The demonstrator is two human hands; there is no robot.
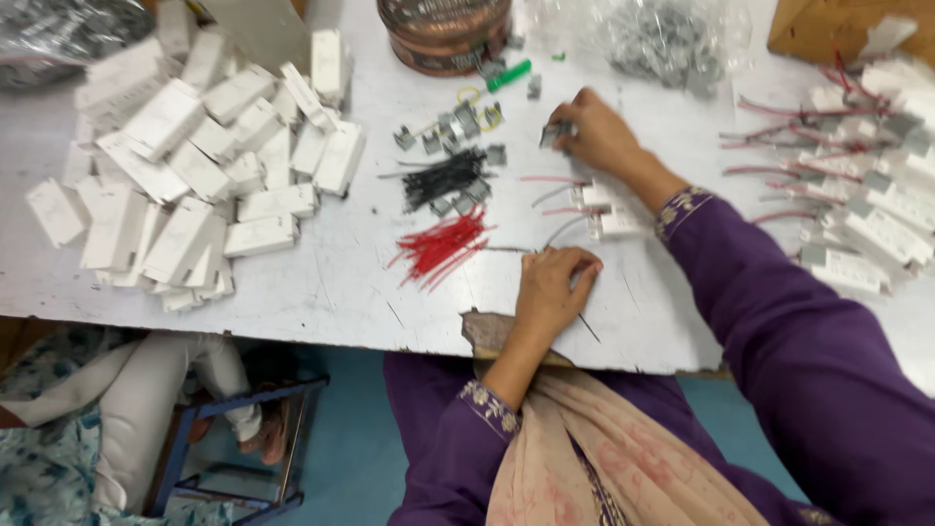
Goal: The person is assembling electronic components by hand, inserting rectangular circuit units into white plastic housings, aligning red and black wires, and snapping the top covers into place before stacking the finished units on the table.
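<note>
My right hand (596, 131) reaches out over the white table and pinches a small grey metal clip (554, 133) between its fingertips. My left hand (553, 287) rests nearer the table's front edge with its fingers curled on a thin wire (575, 292). Between my hands lie two or three small white plastic boxes (612, 209) with wires coming out of them. Left of my left hand lies a bundle of short red wires (443, 245), and above that a bundle of short black wires (443, 177) among several loose grey clips (458, 125).
A big heap of white plastic boxes (195, 161) fills the table's left side. Wired white boxes (867, 185) are piled at the right. A round brown tin (445, 34) and a clear bag of grey clips (662, 39) stand at the back. Another person's legs (146, 409) show below left.
</note>
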